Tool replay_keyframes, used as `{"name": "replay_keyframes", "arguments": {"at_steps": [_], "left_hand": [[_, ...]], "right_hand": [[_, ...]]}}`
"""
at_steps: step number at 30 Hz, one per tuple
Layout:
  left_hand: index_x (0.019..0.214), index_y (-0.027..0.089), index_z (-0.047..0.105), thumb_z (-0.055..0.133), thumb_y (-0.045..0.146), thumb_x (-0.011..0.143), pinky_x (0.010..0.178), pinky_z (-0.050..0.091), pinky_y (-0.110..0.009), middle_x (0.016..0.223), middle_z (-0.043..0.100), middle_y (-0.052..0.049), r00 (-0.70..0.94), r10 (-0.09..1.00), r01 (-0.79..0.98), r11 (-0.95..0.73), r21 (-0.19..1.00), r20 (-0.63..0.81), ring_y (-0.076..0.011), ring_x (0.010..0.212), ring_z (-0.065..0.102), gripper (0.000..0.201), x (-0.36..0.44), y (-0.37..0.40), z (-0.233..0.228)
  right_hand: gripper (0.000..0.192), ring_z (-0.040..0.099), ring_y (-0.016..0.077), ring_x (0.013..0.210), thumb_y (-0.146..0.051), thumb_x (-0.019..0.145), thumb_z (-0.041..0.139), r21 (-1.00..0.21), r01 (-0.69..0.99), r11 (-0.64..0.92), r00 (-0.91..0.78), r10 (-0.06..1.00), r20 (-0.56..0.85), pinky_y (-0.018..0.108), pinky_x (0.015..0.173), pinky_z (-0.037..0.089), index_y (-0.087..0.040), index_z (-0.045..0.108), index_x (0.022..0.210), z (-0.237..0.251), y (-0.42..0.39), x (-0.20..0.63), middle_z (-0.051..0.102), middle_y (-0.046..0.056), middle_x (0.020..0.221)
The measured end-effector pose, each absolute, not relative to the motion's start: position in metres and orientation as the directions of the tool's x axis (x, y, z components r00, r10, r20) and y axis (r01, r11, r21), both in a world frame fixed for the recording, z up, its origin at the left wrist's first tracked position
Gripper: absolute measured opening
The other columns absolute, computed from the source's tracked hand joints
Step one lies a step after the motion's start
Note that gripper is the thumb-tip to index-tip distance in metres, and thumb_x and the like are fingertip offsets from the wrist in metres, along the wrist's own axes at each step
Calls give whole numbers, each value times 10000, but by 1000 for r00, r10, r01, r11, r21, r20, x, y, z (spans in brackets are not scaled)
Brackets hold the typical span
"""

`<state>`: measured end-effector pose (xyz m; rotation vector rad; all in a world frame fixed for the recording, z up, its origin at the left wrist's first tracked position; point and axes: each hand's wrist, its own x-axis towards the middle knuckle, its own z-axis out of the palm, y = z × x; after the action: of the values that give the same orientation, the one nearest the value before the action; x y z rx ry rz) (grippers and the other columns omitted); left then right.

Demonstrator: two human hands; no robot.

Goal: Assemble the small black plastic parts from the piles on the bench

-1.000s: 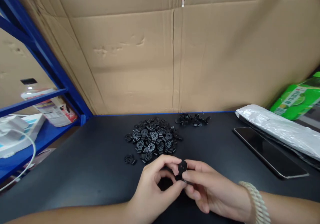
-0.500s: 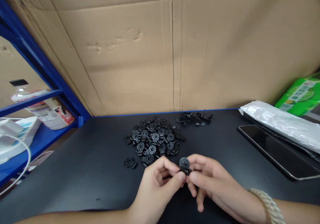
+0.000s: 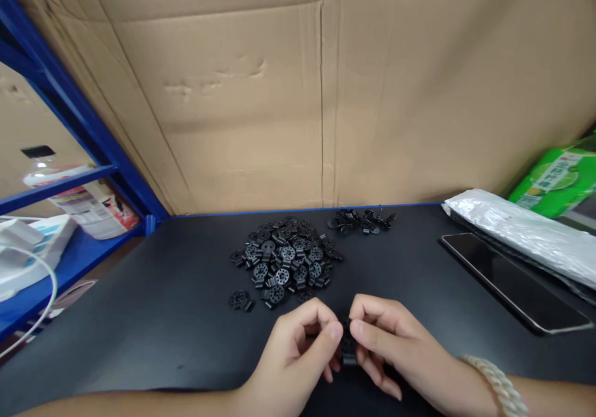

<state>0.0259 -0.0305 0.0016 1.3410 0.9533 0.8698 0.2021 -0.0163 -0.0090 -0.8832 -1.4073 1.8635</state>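
Note:
Between my two hands, close to the table's near side, is a small black plastic clip [image 3: 348, 345], its round part mostly covered by fingers. My left hand [image 3: 298, 355] pinches its left edge between thumb and forefinger. Thumb and forefinger of my right hand [image 3: 400, 342] close on the right edge, with the lower fingers curled loosely below. Just beyond the hands lies a heap of black plastic clips [image 3: 287, 255], each with a round perforated disc and a ribbed tab. One loose clip [image 3: 239, 300] rests at the heap's near left.
Farther back sits a smaller pile of black parts [image 3: 361, 221]. To the right are a phone [image 3: 512, 280], a silvery plastic package [image 3: 526, 234] and a green pack [image 3: 554, 178]. A blue shelf frame [image 3: 135, 187] with a bottle [image 3: 93, 203] stands left; cardboard [image 3: 242, 107] walls the back.
The held clip has turned over: its disc stood up above my fingertips before, and now its ribbed tab points down toward me. Both hands keep their pinch.

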Motion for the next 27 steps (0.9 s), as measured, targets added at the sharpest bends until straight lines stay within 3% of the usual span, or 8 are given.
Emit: {"name": "replay_keyframes", "arguments": {"at_steps": [6, 14, 19, 22, 24, 27], "left_hand": [[732, 145, 522, 573, 524, 859, 517, 413, -194, 606, 513, 21, 349, 935, 70, 38, 997, -61, -88, 529, 471, 403, 27, -32, -1], [744, 146, 505, 566, 553, 842, 506, 414, -195, 640, 514, 11, 340, 939, 73, 27, 997, -50, -98, 556, 487, 423, 29, -33, -2], [753, 156, 497, 507, 454, 899, 514, 413, -200, 628, 518, 18, 360, 932, 132, -95, 987, 42, -98, 546, 485, 332, 25, -34, -1], [721, 159, 520, 479, 378, 913, 550, 413, -209, 635, 522, 19, 276, 927, 320, -337, 885, 253, -104, 574, 484, 294, 13, -21, 20], [695, 163, 528, 458, 360, 909, 574, 421, -222, 641, 531, 16, 234, 888, 523, -459, 719, 397, -121, 609, 507, 299, -1, -3, 40], [698, 160, 569, 499, 327, 882, 589, 407, -242, 644, 544, 17, 197, 882, 635, -448, 629, 429, -133, 623, 512, 257, -28, 32, 62]], "right_hand": [[510, 353, 34, 424, -653, 804, 567, -982, 24, -187, -502, 847, -174, 132, 365, 225, -173, 438, 693, -5, -19, 201, 463, -46, 559], [490, 267, 47, 457, -635, 875, 487, -999, -26, -21, -497, 867, -5, 164, 403, 201, -196, 369, 691, -15, -24, 198, 329, -80, 560], [464, 301, 58, 499, -637, 886, 465, -995, -2, -95, -574, 815, -77, 166, 431, 233, -191, 414, 769, -10, -24, 197, 417, -57, 627], [456, 332, 66, 513, -619, 916, 416, -998, -33, -52, -553, 833, -25, 171, 440, 245, -177, 484, 832, -10, -10, 203, 474, -30, 661], [468, 332, 73, 505, -619, 907, 429, -996, -93, -11, -476, 879, 35, 177, 429, 240, -167, 522, 830, -12, 3, 208, 469, -28, 629], [456, 340, 81, 501, -615, 828, 553, -985, -171, -13, -339, 940, 47, 184, 418, 225, -164, 530, 766, -15, 23, 215, 455, -29, 584]]}}
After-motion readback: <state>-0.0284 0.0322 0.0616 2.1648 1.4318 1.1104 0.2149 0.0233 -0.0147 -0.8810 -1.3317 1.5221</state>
